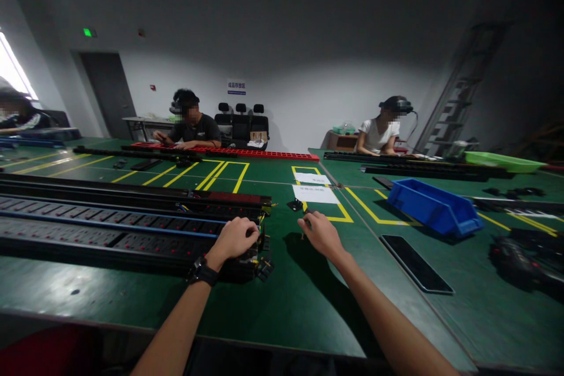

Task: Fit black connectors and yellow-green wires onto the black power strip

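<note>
Long black socket strips [167, 239] lie side by side across the left of the table, their wired ends near its middle. My left hand [238, 238] is over the end of the nearer strips, fingers curled inward; what lies under the fingertips is hidden. Yellow wires and a black end piece [265, 269] stick out beside it. To the right, my right hand [322, 234] is held above the table with thumb and forefinger drawn together. Whatever it pinches is too small to make out. Just beyond its fingertips sits a small black part [295, 205].
Right of my right arm are a dark phone-like slab [416, 263] and a blue bin [434, 207]. White paper sheets [316, 194] lie ahead on yellow-taped green tabletop. A black cable bundle [529, 258] is far right. Two people [196, 126] [378, 135] work across the table, another at far left.
</note>
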The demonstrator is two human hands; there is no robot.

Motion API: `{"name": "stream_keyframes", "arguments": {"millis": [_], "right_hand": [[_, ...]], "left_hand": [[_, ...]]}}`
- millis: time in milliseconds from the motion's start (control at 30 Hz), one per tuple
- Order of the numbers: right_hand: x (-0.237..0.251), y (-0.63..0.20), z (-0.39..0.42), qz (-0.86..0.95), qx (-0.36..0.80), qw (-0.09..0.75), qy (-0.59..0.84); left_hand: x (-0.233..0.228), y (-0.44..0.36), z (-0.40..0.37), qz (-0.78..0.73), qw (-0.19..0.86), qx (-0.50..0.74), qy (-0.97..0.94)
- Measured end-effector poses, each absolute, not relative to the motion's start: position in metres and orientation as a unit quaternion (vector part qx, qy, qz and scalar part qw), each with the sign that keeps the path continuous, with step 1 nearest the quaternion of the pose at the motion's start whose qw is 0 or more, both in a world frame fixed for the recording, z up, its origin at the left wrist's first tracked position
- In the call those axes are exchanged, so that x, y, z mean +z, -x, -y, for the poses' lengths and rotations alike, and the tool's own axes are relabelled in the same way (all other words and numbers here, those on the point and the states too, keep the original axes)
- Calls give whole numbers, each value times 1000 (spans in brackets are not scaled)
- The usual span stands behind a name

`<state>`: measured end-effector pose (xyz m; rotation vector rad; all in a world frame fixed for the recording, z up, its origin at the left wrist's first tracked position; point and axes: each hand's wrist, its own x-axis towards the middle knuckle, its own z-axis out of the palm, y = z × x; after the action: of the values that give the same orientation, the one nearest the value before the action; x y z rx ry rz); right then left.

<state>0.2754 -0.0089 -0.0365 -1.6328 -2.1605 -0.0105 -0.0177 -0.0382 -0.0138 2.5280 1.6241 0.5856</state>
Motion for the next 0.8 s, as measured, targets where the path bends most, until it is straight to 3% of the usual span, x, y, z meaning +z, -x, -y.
{"name": "stream_keyframes", "arguments": {"millis": [167, 400, 800], "right_hand": [[-46, -260, 1, 797, -7, 229, 559], [-62, -248, -1, 825, 1, 169, 539], [-64, -246, 1, 824, -25, 157, 543]], "left_hand": [[-12, 16, 40, -534, 40, 188, -824], [-13, 16, 38, -536, 36, 185, -823], [-11, 15, 40, -542, 38, 180, -820]]}}
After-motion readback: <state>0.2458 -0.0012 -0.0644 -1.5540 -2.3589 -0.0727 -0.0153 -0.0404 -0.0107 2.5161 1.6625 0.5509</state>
